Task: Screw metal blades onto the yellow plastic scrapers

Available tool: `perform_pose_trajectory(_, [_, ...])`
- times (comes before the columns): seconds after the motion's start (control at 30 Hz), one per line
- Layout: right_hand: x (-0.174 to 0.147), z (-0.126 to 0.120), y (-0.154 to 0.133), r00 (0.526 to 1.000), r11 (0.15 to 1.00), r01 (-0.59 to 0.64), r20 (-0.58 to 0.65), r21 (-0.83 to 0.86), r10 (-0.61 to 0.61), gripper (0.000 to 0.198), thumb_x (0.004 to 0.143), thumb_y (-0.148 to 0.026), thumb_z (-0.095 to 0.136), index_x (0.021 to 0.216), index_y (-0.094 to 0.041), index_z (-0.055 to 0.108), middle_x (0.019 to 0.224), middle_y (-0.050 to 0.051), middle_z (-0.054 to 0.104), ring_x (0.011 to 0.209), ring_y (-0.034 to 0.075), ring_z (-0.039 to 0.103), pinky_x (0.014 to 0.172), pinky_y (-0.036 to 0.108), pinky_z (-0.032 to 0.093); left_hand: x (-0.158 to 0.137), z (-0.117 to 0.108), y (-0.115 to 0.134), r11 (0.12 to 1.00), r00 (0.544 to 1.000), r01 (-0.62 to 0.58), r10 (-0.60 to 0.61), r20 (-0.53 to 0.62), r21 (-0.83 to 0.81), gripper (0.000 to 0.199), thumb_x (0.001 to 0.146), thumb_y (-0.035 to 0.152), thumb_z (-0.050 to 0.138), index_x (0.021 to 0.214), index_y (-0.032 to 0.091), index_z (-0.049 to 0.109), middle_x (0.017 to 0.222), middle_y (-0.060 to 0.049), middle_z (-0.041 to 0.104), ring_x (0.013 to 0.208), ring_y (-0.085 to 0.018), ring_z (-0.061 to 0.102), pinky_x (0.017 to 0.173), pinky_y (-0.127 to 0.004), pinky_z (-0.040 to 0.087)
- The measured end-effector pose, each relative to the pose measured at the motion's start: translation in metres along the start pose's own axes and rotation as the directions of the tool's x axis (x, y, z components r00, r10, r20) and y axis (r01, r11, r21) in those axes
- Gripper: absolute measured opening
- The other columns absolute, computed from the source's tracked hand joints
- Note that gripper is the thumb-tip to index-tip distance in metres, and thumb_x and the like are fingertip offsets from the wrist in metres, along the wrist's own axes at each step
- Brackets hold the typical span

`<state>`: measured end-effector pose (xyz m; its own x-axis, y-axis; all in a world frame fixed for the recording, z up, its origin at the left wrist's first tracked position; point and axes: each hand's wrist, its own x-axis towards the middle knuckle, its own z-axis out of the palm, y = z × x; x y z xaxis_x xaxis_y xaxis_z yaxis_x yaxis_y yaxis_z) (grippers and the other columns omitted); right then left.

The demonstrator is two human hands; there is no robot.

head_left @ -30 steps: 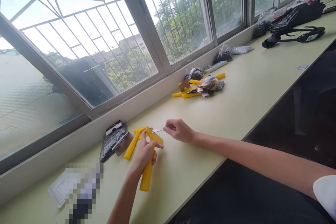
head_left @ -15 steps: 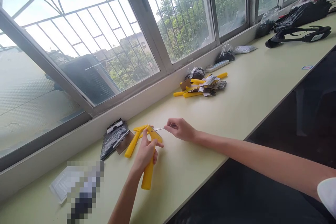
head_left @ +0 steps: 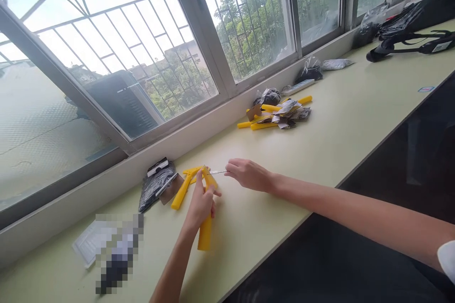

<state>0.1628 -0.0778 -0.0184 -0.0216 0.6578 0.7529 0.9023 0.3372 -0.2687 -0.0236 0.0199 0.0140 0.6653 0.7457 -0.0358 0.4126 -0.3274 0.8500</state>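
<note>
My left hand (head_left: 202, 200) is wrapped round a yellow plier-like tool (head_left: 204, 239), whose thick handle points down toward me. The tool's second yellow arm (head_left: 180, 194) splays out to the left, near the table top. From the right, my right hand (head_left: 245, 173) is closed round a screwdriver, its handle hidden in the fingers. The thin metal shaft (head_left: 218, 172) runs left, with its tip at the upper part of the yellow tool. Whether the tip sits in a screw is too small to tell.
Left of the tool lie a black plastic packet (head_left: 158, 182) and a brown card piece (head_left: 171, 190). A clear plastic tray (head_left: 88, 246) is nearer. Yellow handles with paper labels (head_left: 280, 113) are piled by the window sill. Black straps (head_left: 408, 47) lie far right on the table (head_left: 337, 118).
The view has shifted slightly. The yellow handle stands a little more upright in my left hand. My right hand has turned slightly, its knuckles now more on top, still holding the screwdriver.
</note>
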Motion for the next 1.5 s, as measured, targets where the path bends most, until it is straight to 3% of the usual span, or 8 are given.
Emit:
perform_pose_trajectory(0.13, [0.002,0.004,-0.006,0.989,0.988,-0.132,-0.058,0.078,0.136,0.031,0.105,-0.036,0.047,0.083,-0.018,0.06,0.081,0.005,0.061,0.066,0.015,0.048,0.064,0.028,0.035,0.001,0.001,0.001,0.999,1.0,0.018,-0.018,-0.007,-0.029,0.071,0.097,0.026,0.043,0.16,0.025,0.01,0.089,-0.004,0.066,0.039,-0.006,0.045,0.036,-0.018,0.041])
perform_pose_trajectory(0.23, [0.003,0.006,-0.006,0.914,0.879,-0.4,0.043,0.26,0.403,0.049,0.104,-0.047,0.045,0.067,-0.018,0.059,0.06,0.0,0.055,0.055,0.012,0.045,0.059,0.028,0.033,0.002,0.005,0.0,0.999,1.0,-0.013,0.014,-0.025,0.033,0.07,0.098,0.026,0.042,0.16,0.027,0.011,0.087,-0.002,0.064,0.037,-0.006,0.045,0.035,-0.018,0.041])
perform_pose_trajectory(0.33, [0.004,0.004,-0.002,0.852,0.773,-0.515,0.129,0.371,0.507,0.053,0.101,-0.049,0.048,0.058,-0.018,0.057,0.053,-0.002,0.047,0.052,0.011,0.041,0.056,0.028,0.031,0.003,0.009,-0.004,0.994,0.998,-0.052,0.056,-0.035,0.091,0.069,0.098,0.027,0.041,0.161,0.028,0.012,0.086,-0.001,0.063,0.038,-0.006,0.046,0.035,-0.017,0.041])
perform_pose_trajectory(0.5, [0.005,0.004,0.0,0.854,0.731,-0.469,0.045,0.495,0.518,0.027,0.083,-0.04,0.073,0.074,-0.019,0.06,0.067,-0.003,0.058,0.062,0.012,0.047,0.058,0.025,0.035,0.004,0.01,-0.008,0.992,0.996,-0.071,0.075,-0.042,0.103,0.069,0.098,0.029,0.042,0.161,0.029,0.012,0.086,-0.001,0.063,0.041,-0.007,0.047,0.036,-0.017,0.042])
perform_pose_trajectory(0.73, [0.005,0.003,-0.001,0.834,0.744,-0.54,0.135,0.393,0.534,0.047,0.096,-0.052,0.054,0.065,-0.017,0.065,0.053,-0.003,0.048,0.052,0.012,0.04,0.054,0.028,0.029,0.007,0.01,-0.009,0.991,0.996,-0.077,0.083,-0.044,0.113,0.068,0.097,0.028,0.044,0.159,0.028,0.017,0.086,-0.001,0.064,0.041,-0.006,0.047,0.038,-0.016,0.04])
perform_pose_trajectory(0.97, [0.006,0.007,0.002,0.854,0.754,-0.453,-0.012,0.476,0.52,0.022,0.082,-0.038,0.075,0.077,-0.018,0.067,0.073,0.0,0.065,0.066,0.014,0.054,0.062,0.026,0.038,0.005,0.01,-0.008,0.989,0.996,-0.077,0.081,-0.035,0.125,0.066,0.096,0.028,0.044,0.158,0.028,0.02,0.087,-0.001,0.064,0.039,-0.007,0.046,0.036,-0.018,0.04])
perform_pose_trajectory(1.2, [0.005,0.002,0.001,0.843,0.744,-0.531,0.165,0.406,0.511,0.045,0.097,-0.046,0.052,0.067,-0.017,0.069,0.055,-0.002,0.05,0.055,0.012,0.042,0.056,0.028,0.032,0.006,0.011,-0.007,0.984,0.995,-0.083,0.091,-0.046,0.158,0.07,0.096,0.03,0.043,0.16,0.027,0.014,0.086,-0.002,0.065,0.039,-0.007,0.046,0.036,-0.018,0.041])
perform_pose_trajectory(1.5, [0.004,0.007,0.002,0.88,0.799,-0.392,-0.065,0.456,0.47,0.011,0.081,-0.023,0.074,0.075,-0.019,0.067,0.079,0.001,0.064,0.071,0.014,0.056,0.067,0.027,0.044,0.005,0.011,-0.008,0.986,0.995,-0.08,0.088,-0.047,0.146,0.071,0.096,0.03,0.043,0.16,0.027,0.013,0.084,-0.001,0.064,0.04,-0.007,0.046,0.036,-0.017,0.04])
